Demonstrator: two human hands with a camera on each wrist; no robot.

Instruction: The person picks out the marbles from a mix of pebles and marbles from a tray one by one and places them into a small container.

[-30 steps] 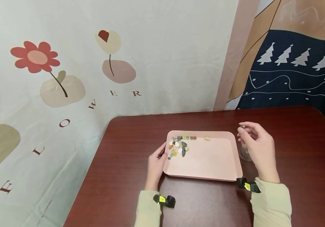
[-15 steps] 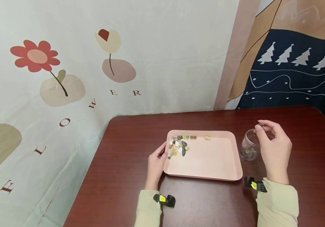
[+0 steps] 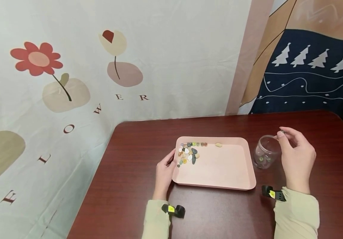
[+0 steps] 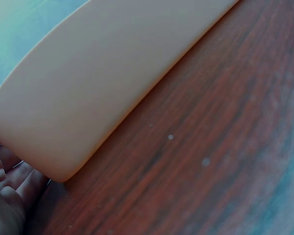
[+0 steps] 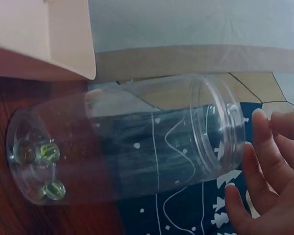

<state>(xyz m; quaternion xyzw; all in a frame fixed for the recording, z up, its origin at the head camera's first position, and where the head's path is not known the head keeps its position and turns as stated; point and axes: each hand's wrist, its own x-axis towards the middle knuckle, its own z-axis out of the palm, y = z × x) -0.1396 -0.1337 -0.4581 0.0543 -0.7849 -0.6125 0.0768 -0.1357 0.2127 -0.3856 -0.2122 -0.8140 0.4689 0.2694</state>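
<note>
- Cloth with printed flowers (image 3: 174,49) rises beyond the tray, and we see a dark-blue cloth with white trees (image 3: 312,86) beyond its far right corner.
- Under the tray we have a reddish-brown worktop (image 3: 129,166).
- The pale pink tray (image 3: 222,169) lies flat, our landmark for everything else.
- Our right hand (image 3: 298,156) is right of the tray, its thumb and forefinger clamped on a small piece.
- Our left hand (image 3: 164,171) is at the tray's left side, its fingers closed on the wall there.
- Just right of the tray we find a clear jar (image 3: 262,151), upright, with no lid on its mouth.
- Inside the tray, toward its far left corner, we see a cluster of pebbles (image 3: 186,154), white, yellow and dark grey among them, with a short row of small round pieces (image 3: 198,144) along the far edge.
- A cream stone (image 3: 218,145) lies apart, farther right by the tray's far edge.
- Green-streaked marbles (image 5: 49,152) sit at the bottom of the jar, right of the tray.
- The small piece (image 3: 283,131) in our right hand, right of the tray, looks dark; we cannot tell more.
</note>
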